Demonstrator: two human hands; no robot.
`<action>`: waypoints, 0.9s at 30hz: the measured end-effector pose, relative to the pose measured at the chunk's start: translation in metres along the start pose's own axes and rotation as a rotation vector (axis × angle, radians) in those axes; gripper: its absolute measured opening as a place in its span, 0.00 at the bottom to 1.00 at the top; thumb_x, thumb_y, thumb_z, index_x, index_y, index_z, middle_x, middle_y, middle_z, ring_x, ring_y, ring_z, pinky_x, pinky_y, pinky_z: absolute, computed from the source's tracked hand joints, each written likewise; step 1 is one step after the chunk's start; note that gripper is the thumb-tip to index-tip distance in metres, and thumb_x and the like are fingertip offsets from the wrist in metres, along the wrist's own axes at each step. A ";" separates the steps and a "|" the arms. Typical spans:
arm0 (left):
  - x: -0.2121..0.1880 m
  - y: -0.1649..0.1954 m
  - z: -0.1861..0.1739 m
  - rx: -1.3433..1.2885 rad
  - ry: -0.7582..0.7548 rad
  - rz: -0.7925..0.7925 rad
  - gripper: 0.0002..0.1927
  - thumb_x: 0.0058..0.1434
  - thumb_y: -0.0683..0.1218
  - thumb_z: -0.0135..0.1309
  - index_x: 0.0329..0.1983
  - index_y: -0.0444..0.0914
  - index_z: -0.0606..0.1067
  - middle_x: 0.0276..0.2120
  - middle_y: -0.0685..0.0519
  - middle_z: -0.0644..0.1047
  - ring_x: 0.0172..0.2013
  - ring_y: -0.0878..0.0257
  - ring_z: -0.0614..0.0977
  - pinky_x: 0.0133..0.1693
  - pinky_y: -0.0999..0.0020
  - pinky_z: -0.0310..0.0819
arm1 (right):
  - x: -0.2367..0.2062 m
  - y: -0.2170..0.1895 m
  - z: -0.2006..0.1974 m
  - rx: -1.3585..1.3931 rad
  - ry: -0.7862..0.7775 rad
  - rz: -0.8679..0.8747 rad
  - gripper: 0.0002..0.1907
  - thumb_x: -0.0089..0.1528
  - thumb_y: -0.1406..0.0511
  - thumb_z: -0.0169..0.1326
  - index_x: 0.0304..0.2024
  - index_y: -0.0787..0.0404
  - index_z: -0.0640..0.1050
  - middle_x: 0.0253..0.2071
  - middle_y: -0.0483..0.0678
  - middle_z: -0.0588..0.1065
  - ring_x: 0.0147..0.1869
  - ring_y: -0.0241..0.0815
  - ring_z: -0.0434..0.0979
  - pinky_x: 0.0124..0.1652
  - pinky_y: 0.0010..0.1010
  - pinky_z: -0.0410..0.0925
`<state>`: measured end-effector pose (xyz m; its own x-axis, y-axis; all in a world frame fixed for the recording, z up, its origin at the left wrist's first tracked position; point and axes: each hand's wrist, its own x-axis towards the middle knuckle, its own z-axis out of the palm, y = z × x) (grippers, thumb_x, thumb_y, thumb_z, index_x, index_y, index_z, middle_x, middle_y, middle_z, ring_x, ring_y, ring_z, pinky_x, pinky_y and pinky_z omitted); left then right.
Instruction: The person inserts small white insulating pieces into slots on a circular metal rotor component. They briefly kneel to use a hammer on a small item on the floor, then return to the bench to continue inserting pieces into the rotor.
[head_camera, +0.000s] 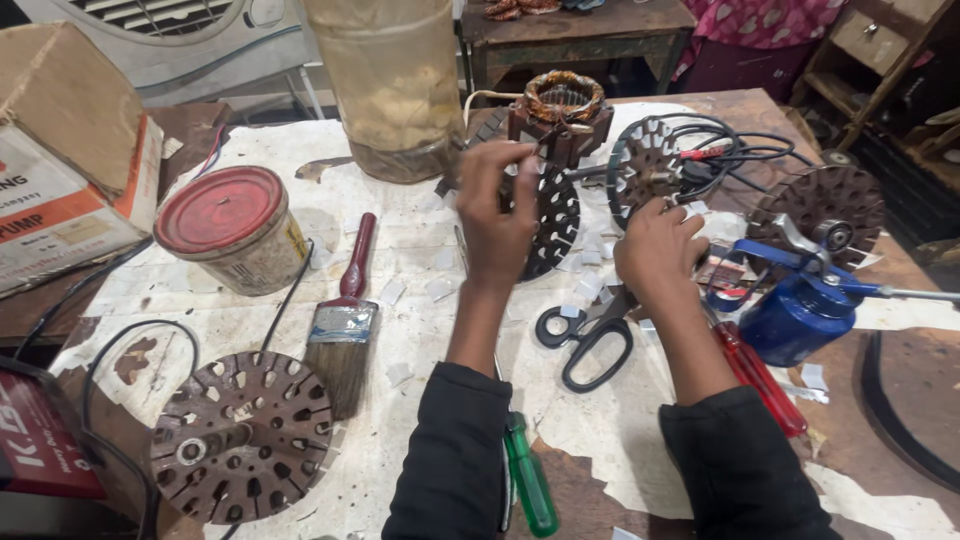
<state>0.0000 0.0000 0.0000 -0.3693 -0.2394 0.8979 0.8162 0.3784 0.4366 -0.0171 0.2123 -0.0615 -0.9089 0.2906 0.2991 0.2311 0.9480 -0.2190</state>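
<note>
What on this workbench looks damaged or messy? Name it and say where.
The white table covering is torn and peeling, baring brown wood near the green-handled screwdriver. Small white paper scraps lie scattered around the scissors and paintbrush.

A worker's two bare hands, left hand (497, 215) and right hand (658, 252), emerge from dark, near-black long sleeves (452, 450) of soft fabric, cuffs ending mid-forearm.
</note>
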 end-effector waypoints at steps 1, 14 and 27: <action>-0.003 0.001 0.018 -0.189 -0.083 -0.099 0.05 0.71 0.41 0.54 0.48 0.37 0.78 0.42 0.51 0.82 0.44 0.61 0.84 0.49 0.66 0.79 | 0.011 0.002 0.002 0.009 -0.068 0.036 0.30 0.57 0.67 0.58 0.58 0.74 0.66 0.57 0.74 0.65 0.62 0.74 0.63 0.54 0.70 0.60; -0.078 0.074 0.089 -0.384 -0.654 -0.106 0.13 0.70 0.44 0.52 0.55 0.36 0.77 0.53 0.47 0.79 0.54 0.55 0.81 0.58 0.59 0.75 | -0.014 0.078 0.004 0.087 0.034 0.000 0.26 0.62 0.60 0.55 0.61 0.64 0.68 0.64 0.68 0.60 0.72 0.68 0.50 0.59 0.71 0.54; -0.163 0.117 0.122 0.017 -1.056 0.151 0.41 0.66 0.57 0.53 0.79 0.43 0.53 0.74 0.35 0.59 0.76 0.47 0.49 0.72 0.46 0.25 | -0.062 0.135 0.071 -0.352 0.242 -0.474 0.29 0.65 0.62 0.48 0.67 0.68 0.69 0.52 0.65 0.71 0.56 0.61 0.70 0.50 0.60 0.65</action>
<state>0.1015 0.1927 -0.0887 -0.4695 0.7045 0.5322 0.8824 0.3537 0.3103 0.0461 0.3125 -0.1753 -0.8457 -0.1886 0.4992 -0.0393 0.9549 0.2943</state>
